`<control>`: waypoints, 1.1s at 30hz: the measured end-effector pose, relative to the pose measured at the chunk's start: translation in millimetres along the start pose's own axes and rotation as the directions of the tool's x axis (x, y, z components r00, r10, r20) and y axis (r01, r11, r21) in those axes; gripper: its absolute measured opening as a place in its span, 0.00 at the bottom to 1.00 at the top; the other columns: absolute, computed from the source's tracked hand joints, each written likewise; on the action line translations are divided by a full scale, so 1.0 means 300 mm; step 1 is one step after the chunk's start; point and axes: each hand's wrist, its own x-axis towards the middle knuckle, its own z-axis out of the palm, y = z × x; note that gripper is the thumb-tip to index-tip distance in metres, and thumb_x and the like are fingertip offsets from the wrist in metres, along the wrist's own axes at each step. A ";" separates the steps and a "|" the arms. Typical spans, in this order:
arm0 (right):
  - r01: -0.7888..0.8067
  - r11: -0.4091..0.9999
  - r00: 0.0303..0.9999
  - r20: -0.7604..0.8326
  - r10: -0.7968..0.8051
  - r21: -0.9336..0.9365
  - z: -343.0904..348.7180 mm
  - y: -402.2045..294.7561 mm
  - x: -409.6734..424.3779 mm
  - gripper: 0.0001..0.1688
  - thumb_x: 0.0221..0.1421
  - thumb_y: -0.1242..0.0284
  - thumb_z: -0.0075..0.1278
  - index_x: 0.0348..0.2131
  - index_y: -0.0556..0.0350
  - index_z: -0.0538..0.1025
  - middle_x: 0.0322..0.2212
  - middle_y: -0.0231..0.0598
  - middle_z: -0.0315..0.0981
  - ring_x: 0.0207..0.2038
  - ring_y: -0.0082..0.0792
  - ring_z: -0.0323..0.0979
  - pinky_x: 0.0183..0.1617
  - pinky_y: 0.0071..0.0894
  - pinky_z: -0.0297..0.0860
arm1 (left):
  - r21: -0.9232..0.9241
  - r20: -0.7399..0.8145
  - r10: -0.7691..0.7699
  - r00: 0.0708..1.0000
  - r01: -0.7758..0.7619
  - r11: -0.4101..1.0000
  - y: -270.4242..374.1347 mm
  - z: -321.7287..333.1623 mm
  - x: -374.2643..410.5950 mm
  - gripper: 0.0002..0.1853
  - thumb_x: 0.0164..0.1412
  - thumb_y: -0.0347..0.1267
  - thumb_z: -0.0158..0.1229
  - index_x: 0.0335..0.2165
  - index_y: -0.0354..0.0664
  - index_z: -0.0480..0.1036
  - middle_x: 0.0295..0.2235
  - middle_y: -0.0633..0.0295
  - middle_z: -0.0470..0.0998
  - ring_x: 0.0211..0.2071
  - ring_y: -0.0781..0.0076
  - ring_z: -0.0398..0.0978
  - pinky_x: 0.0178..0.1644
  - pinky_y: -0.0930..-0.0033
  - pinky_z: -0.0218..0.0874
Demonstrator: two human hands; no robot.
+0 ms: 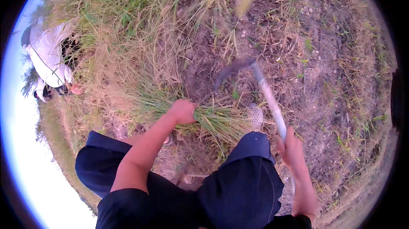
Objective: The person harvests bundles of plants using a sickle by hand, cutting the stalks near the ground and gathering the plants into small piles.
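Observation:
My left hand (182,111) is closed around a bundle of green and yellowish grass stalks (220,117), held sideways in front of my knees. The stalks stick out on both sides of the fist. In my right hand (291,147) is the pale shaft of a sickle (270,98), at the right of my right knee. Its dark curved blade (231,69) points left and down, beyond the bundle and apart from it. The blade is slightly blurred. Part of the bundle lies by a perforated shoe (255,117) on my right foot.
Tall dry and green grass (127,37) stands ahead and to the left. Bare soil with short stubble (306,69) spreads to the right. A person in a pale top (48,53) bends over the grass at far left, with another person (41,90) partly visible beyond.

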 end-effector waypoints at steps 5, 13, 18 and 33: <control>-0.021 0.983 0.930 -0.358 0.087 0.184 0.022 -0.049 -0.009 0.15 0.57 0.69 0.48 0.36 0.60 0.60 0.21 0.60 0.70 0.27 0.61 0.72 0.27 0.52 0.65 | 0.032 -0.022 -0.138 0.990 0.138 0.990 -0.016 -0.287 -0.175 0.20 0.41 0.42 0.58 0.30 0.38 0.76 0.27 0.46 0.77 0.31 0.48 0.76 0.37 0.52 0.68; -0.007 0.965 0.797 -0.582 0.163 0.261 -0.010 0.035 -0.249 0.15 0.59 0.68 0.46 0.38 0.60 0.62 0.21 0.55 0.72 0.25 0.53 0.74 0.26 0.46 0.66 | -0.054 -0.594 -0.575 0.563 0.685 0.726 -0.278 -0.717 -0.994 0.18 0.43 0.40 0.59 0.29 0.35 0.76 0.28 0.41 0.75 0.32 0.42 0.74 0.38 0.51 0.65; -0.084 0.958 0.738 -0.629 0.245 0.275 -0.046 0.078 -0.368 0.18 0.60 0.65 0.45 0.40 0.62 0.63 0.26 0.57 0.71 0.28 0.51 0.73 0.31 0.45 0.66 | -0.175 -0.711 -0.637 0.299 0.802 0.571 -0.355 -0.630 -1.605 0.19 0.46 0.40 0.57 0.34 0.36 0.75 0.30 0.40 0.75 0.35 0.40 0.73 0.39 0.49 0.63; -0.039 0.984 0.665 -0.739 -0.106 -0.176 -0.393 0.007 -0.150 0.36 0.57 0.48 0.44 0.42 0.68 0.71 0.28 0.53 0.74 0.25 0.41 0.72 0.27 0.40 0.69 | -0.380 -0.036 -0.726 -0.687 0.681 -0.626 -0.083 0.699 -2.900 0.29 0.51 0.52 0.50 0.42 0.40 0.74 0.44 0.48 0.75 0.46 0.47 0.72 0.48 0.50 0.63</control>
